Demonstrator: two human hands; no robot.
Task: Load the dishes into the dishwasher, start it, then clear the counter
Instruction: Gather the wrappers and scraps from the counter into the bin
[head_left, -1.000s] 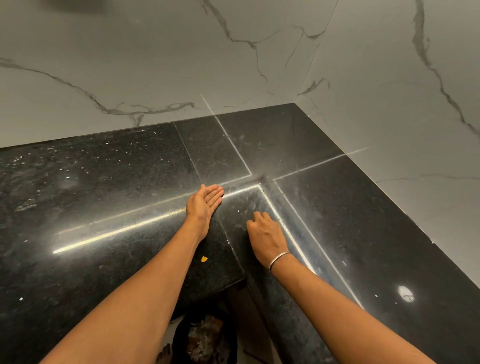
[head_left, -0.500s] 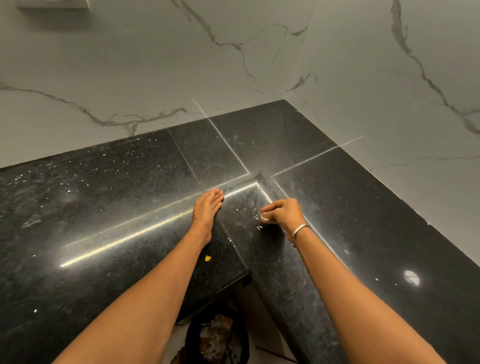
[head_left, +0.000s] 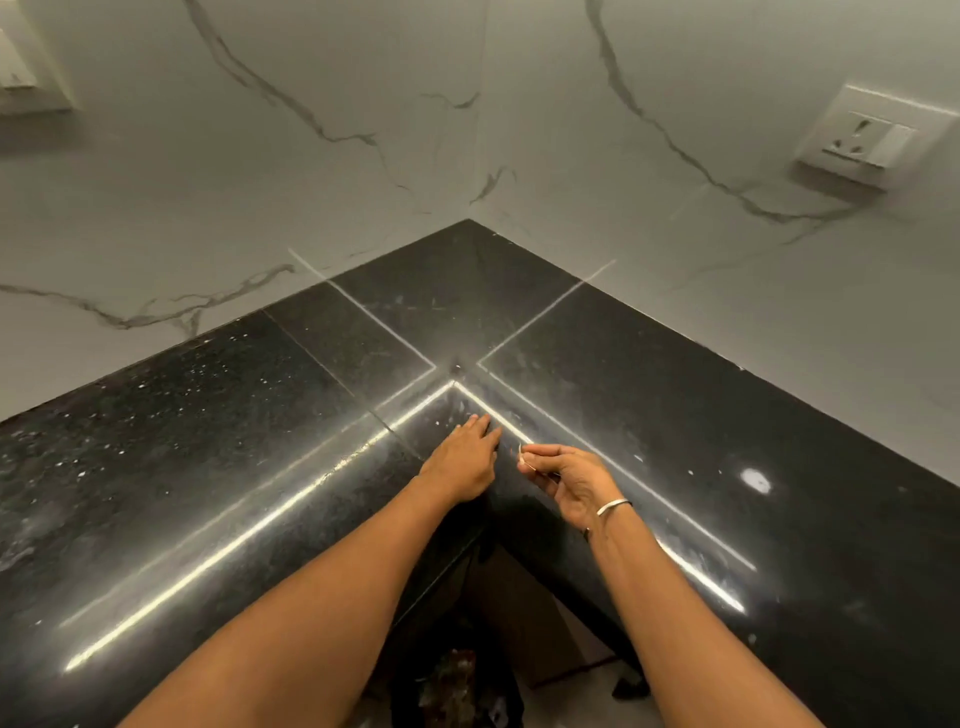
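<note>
A black speckled stone counter (head_left: 208, 441) fills an inner corner under white marble walls. My left hand (head_left: 462, 460) lies palm down on the counter near its inner corner edge, fingers straight. Just to its right, my right hand (head_left: 563, 480) is lifted a little above the counter, palm turned up. Its thumb and fingers pinch a small pale scrap (head_left: 522, 457), too small to name. A metal bangle sits on that wrist. Small white crumbs dot the counter around both hands. No dishes or dishwasher are in view.
A white wall socket (head_left: 865, 137) sits on the right wall, and part of a switch plate (head_left: 26, 67) on the left wall. Below the counter's corner edge stands a dark bin (head_left: 457, 686) with scraps in it. A bright light spot (head_left: 756, 480) reflects at the right.
My right hand has turned palm up and lifted off the counter with a small scrap pinched in its fingers. My left hand has turned from its edge to lie flat.
</note>
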